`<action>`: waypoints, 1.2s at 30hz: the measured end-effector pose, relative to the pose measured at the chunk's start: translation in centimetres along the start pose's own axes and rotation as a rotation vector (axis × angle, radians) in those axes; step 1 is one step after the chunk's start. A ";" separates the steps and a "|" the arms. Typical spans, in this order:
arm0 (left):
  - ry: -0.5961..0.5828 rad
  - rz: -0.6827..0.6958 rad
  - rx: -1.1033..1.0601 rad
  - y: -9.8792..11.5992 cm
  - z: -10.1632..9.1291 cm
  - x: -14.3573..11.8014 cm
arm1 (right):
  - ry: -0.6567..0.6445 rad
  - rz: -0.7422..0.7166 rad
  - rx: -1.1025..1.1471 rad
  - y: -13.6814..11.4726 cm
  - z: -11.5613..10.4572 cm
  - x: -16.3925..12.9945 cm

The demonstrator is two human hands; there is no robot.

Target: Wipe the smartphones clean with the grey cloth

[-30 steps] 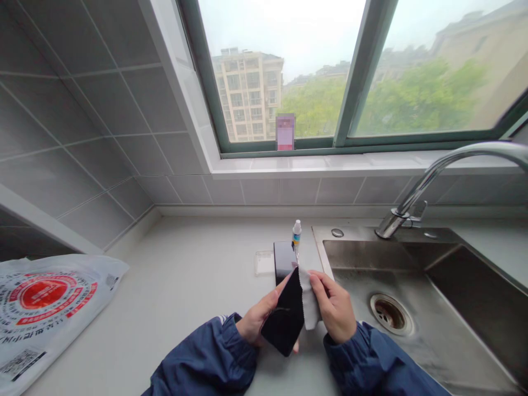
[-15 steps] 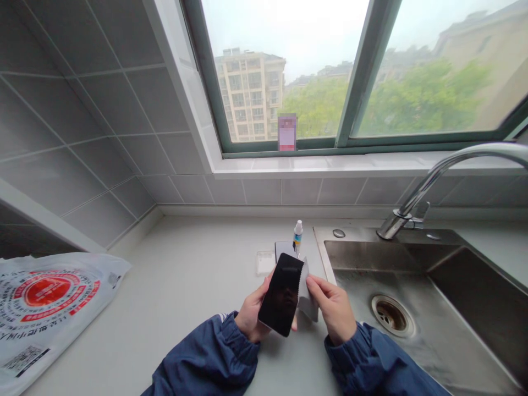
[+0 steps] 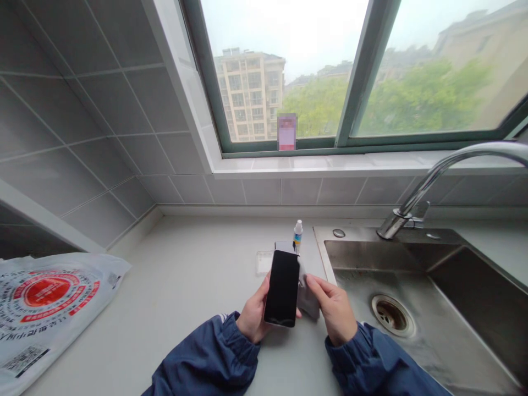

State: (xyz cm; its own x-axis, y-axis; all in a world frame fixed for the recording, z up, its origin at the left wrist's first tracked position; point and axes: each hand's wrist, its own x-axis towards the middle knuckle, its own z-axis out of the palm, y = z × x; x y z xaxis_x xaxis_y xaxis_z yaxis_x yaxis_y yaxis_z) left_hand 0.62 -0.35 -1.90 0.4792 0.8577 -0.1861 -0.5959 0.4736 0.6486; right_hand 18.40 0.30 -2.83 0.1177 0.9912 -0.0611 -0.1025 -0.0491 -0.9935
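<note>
Phone (image 3: 282,287) held upright over counter (image 3: 181,286), dark screen facing camera, gripped along edge by left hand (image 3: 252,313). Right hand (image 3: 335,309) pinches white cloth (image 3: 307,294) behind phone's right side. Risks: 1-hand edge grip looks loose, phone may slip onto counter or toward sink (image 3: 412,286); small dropper bottle (image 3: 297,233) just behind could tip if knocked.

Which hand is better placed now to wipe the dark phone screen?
The right hand, probably: it holds the cloth beside the phone, while the left hand grips the phone.
</note>
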 end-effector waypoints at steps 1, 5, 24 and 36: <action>-0.002 0.017 -0.001 -0.2 0.1 0.0 | -0.010 0.001 0.000 0.0 0.1 -0.1; -0.055 0.085 -0.038 -0.4 0.5 -0.3 | -0.035 -0.007 -0.010 -0.2 0.4 -0.5; 0.097 0.063 0.005 0.6 0.3 -0.9 | -0.222 -0.439 -0.459 0.0 0.7 -1.7; -0.029 0.140 -0.051 -0.3 -0.1 -0.7 | -0.191 -0.626 -0.590 0.8 1.4 -2.8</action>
State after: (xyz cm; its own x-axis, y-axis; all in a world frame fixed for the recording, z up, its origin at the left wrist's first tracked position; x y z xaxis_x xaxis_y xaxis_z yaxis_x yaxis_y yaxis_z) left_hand 0.44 -1.09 -2.02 0.4066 0.9105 -0.0748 -0.6901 0.3598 0.6279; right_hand 16.59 -2.35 -3.34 -0.1909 0.8588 0.4754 0.4592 0.5062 -0.7300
